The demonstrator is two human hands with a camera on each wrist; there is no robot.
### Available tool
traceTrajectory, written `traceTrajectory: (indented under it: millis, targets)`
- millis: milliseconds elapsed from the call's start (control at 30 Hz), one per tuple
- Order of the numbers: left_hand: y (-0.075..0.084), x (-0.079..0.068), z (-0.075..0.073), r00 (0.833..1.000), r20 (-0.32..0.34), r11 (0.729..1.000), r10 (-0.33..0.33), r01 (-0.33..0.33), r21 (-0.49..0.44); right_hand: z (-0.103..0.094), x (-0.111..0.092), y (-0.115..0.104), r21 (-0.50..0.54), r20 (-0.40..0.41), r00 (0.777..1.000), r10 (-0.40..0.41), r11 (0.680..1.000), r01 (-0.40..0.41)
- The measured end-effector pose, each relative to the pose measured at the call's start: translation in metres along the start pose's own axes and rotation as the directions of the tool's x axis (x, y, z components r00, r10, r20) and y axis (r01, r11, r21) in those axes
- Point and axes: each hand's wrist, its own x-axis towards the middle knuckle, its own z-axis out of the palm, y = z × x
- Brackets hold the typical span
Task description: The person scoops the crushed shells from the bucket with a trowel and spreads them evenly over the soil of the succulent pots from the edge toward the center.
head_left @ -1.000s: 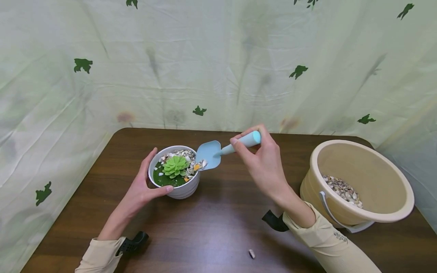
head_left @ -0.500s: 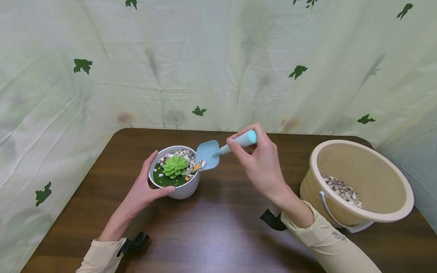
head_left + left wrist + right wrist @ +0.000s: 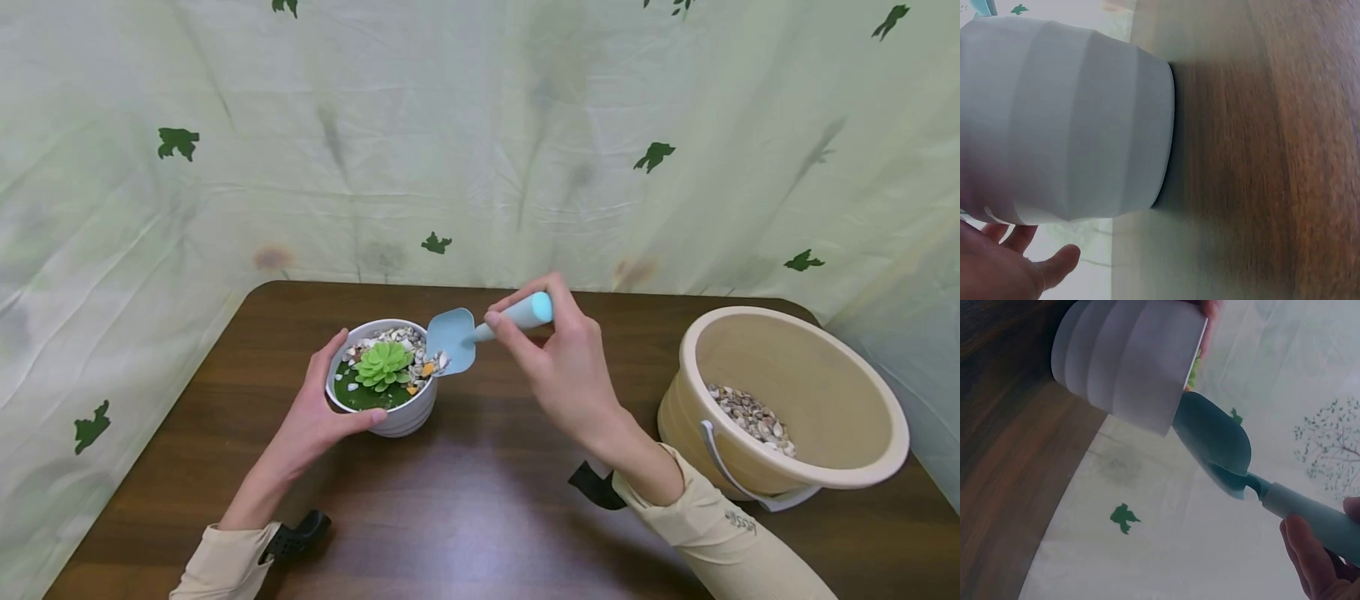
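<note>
My left hand (image 3: 318, 408) holds a white ribbed flower pot (image 3: 408, 419), its thumb over the near rim and fingers round the far left side. Inside sit a green succulent (image 3: 383, 366), a dark green surface at front left, and small shells or pebbles (image 3: 408, 337) along the back and right. A light blue trowel (image 3: 452, 337) is pinched by its handle in my right hand (image 3: 573, 367). The blade leans down to the pot's right rim, with several shells at its tip. In the right wrist view, the trowel's blade (image 3: 1216, 440) meets the pot's rim.
A beige bucket (image 3: 787, 313) with a white handle (image 3: 720, 458) stands at the right of the wooden table (image 3: 450, 517). Shells or pebbles (image 3: 752, 419) lie in its bottom. A pale curtain (image 3: 480, 150) with leaf prints hangs behind the table.
My right hand and the trowel's handle have shifted slightly left, the blade staying at the pot's right rim. A small shell-like piece near the table's front is no longer seen.
</note>
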Motion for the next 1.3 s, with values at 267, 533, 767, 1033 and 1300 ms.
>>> traceTrajectory:
  millis: [267,533,767,1033,1300]
  targets:
    - [-0.001,-0.001,-0.004,0.998,0.058,0.995,0.019,-0.013,-0.097,0.003,-0.003,-0.003,0.026,0.031,0.997,-0.064,0.998,0.063]
    - [-0.001,0.0,-0.004,0.998,0.062,0.991,0.024,-0.016,-0.136,0.004,-0.006,0.0,0.02,0.022,0.993,-0.114,0.993,0.114]
    - [-0.003,0.0,-0.004,0.999,0.05,0.995,0.015,-0.01,-0.099,0.003,-0.007,0.008,0.066,-0.025,0.994,-0.111,0.991,0.112]
    - [-0.002,0.0,-0.003,0.998,0.055,0.995,0.008,-0.002,-0.103,-0.008,-0.007,0.023,0.245,-0.088,0.996,0.028,0.97,-0.006]
    - [-0.005,-0.004,-0.003,0.998,0.047,0.994,0.034,-0.028,-0.109,-0.025,-0.009,0.027,0.489,-0.111,0.964,0.242,0.858,-0.159]
